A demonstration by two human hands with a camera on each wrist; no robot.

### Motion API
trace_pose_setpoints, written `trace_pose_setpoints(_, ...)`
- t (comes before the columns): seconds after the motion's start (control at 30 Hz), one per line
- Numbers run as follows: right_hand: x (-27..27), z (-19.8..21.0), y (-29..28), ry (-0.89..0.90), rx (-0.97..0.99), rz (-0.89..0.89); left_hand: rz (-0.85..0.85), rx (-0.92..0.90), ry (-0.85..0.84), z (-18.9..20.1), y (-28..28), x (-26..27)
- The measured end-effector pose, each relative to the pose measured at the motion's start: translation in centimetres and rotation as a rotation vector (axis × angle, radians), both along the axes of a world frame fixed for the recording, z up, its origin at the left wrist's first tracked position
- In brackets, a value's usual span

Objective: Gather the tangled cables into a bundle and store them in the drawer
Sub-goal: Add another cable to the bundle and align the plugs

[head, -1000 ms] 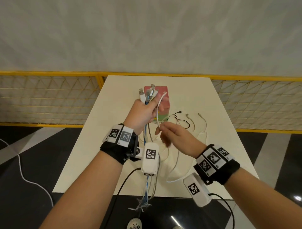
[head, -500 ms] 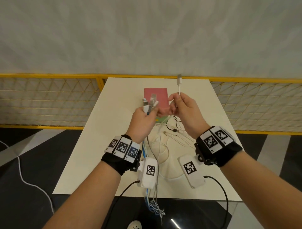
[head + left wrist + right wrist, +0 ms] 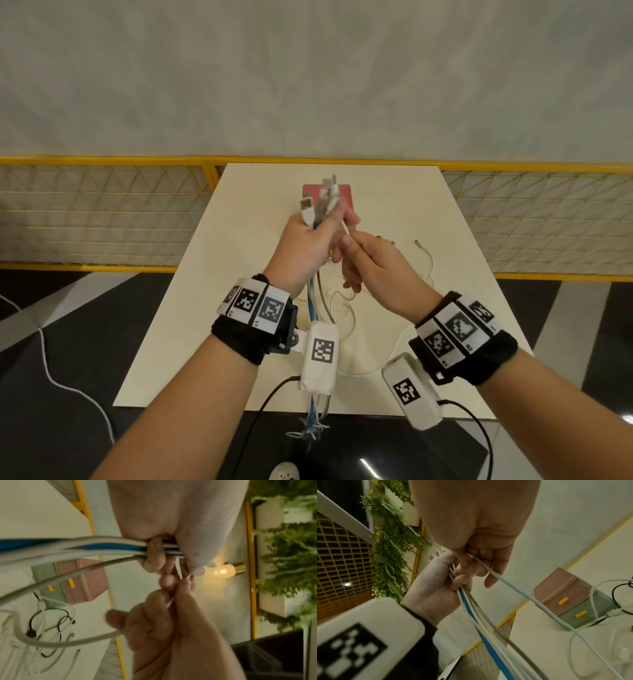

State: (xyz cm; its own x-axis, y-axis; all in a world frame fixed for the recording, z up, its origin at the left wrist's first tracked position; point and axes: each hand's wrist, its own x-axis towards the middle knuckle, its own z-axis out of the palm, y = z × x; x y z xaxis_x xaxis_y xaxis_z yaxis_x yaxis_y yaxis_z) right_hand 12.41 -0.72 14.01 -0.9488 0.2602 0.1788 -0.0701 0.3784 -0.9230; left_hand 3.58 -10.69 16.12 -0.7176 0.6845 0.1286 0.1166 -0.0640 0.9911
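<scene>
Left hand (image 3: 305,246) fisted round the bundle (image 3: 317,301), plugs up, tails hanging past the tabletop (image 3: 394,212) edge. Right hand (image 3: 370,267), touching it, pinches a white cable (image 3: 346,229) angled toward the fist. Drawer box (image 3: 568,599) beyond, shut.

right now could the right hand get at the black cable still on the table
Probably not yet: the right hand is pinching a thin white cable beside the left hand's bundle. The black cable lies uncovered by the drawer box, so once freed, likely yes.
</scene>
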Motion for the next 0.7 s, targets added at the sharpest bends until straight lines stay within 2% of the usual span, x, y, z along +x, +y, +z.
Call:
trace_pose_setpoints(0.17, 1.1, 0.0, -0.2, -0.091, 0.064, 0.125, 0.068, 0.061, -0.047, 0.7, 0.3, -0.3)
trace_pose_setpoints(0.23, 1.7, -0.2, 0.5, -0.120, 0.148, 0.190, 0.055, 0.223, -0.233, 1.9, 0.0, -0.9)
trace_pose_setpoints(0.3, 2.3, -0.8, 2.2, -0.148, 0.233, 0.179, 0.052, 0.350, -0.341, 3.5, -0.9, -2.1)
trace_pose_setpoints(0.37, 2.9, -1.5, 4.3, -0.200, 0.305, 0.131, 0.100, 0.372, -0.298, 4.8, -2.2, -3.2)
trace_pose_setpoints(0.53, 3.8, -1.7, 7.4, -0.333, 0.338, -0.011, 0.125, 0.205, 0.003, 5.8, -4.5, -3.3)
trace_pose_setpoints(0.7, 3.0, 1.5, 5.8, -0.154, 0.474, -0.038, -0.030, -0.187, 0.149, 4.9, -3.0, -0.2)
